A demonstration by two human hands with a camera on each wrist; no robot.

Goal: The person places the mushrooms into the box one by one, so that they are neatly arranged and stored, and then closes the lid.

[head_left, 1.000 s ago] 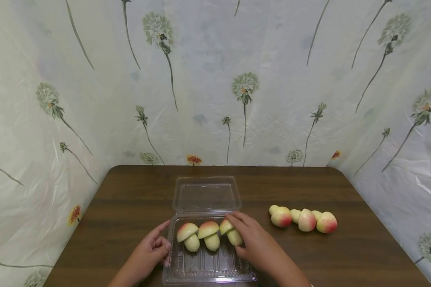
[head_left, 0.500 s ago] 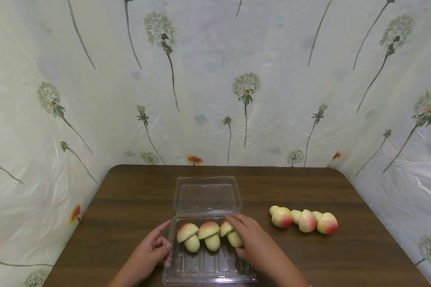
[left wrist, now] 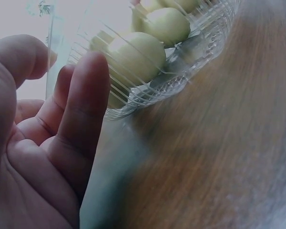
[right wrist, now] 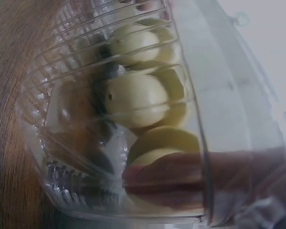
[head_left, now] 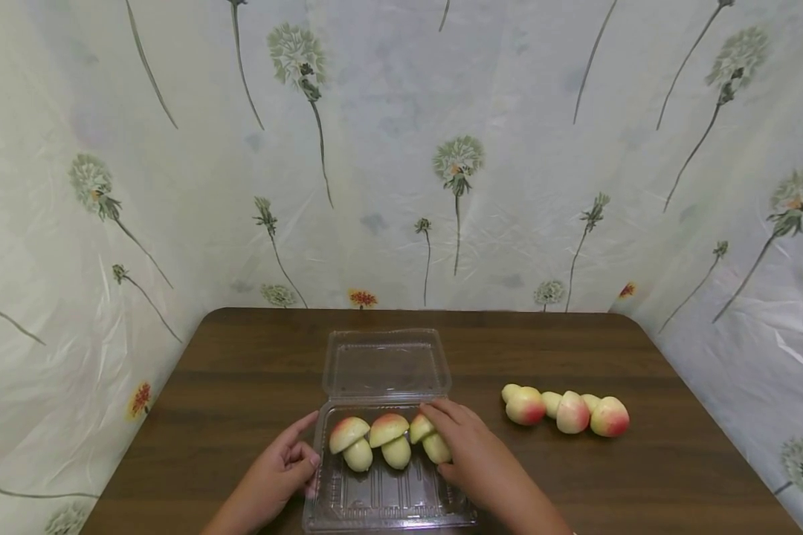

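Note:
In the head view, a clear plastic container (head_left: 368, 513) stands with its lid (head_left: 387, 368) folded back. Two mushrooms (head_left: 350, 444) (head_left: 390, 441) with yellow-red caps and pale stems lie in its far half. A third mushroom (head_left: 435, 448) beside them, at the right wall, is gripped by my right hand (head_left: 471, 446), which partly covers its cap. Through the clear wall, the right wrist view shows my thumb (right wrist: 162, 179) against it. My left hand (head_left: 284, 468) pinches the container's left rim, thumb above and fingers (left wrist: 83, 95) outside the wall; its index finger points forward along the edge.
Several more mushrooms (head_left: 572, 412) lie in a row on the brown wooden table (head_left: 254, 357), right of the container. A dandelion-patterned sheet (head_left: 388, 148) hangs behind the table and along both sides.
Both hands keep almost the same place. The third mushroom has shifted very slightly under my right hand. The container, its lid and the row on the table stay put.

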